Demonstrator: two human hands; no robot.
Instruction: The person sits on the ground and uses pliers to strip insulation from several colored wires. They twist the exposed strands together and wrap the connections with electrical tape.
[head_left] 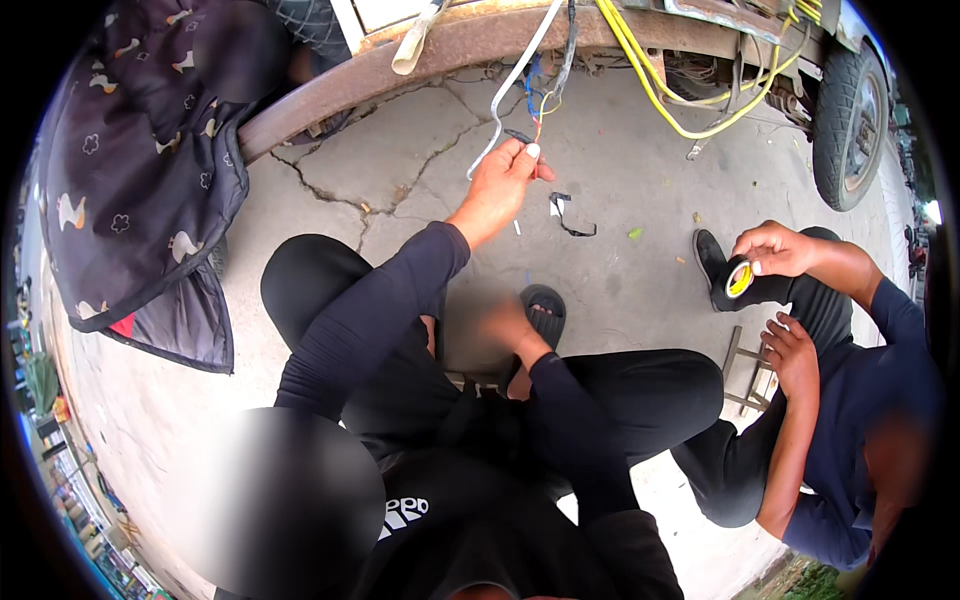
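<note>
My left hand reaches forward below the vehicle's frame, thumb and finger pinched on thin electrical wires that look orange and yellow. A bunch of blue wires hangs just above them. Beside the hand, a white cable droops down to the left. Lower down, near my knees, my right hand is partly smeared, so its fingers and anything in them cannot be made out. On the ground ahead lies a short black strip with a white piece at its end.
At right, another person's hand holds a roll of black tape with a yellow core. Yellow cables loop from the rusty frame beam, near a wheel. A patterned quilted cover hangs at left. The concrete is cracked.
</note>
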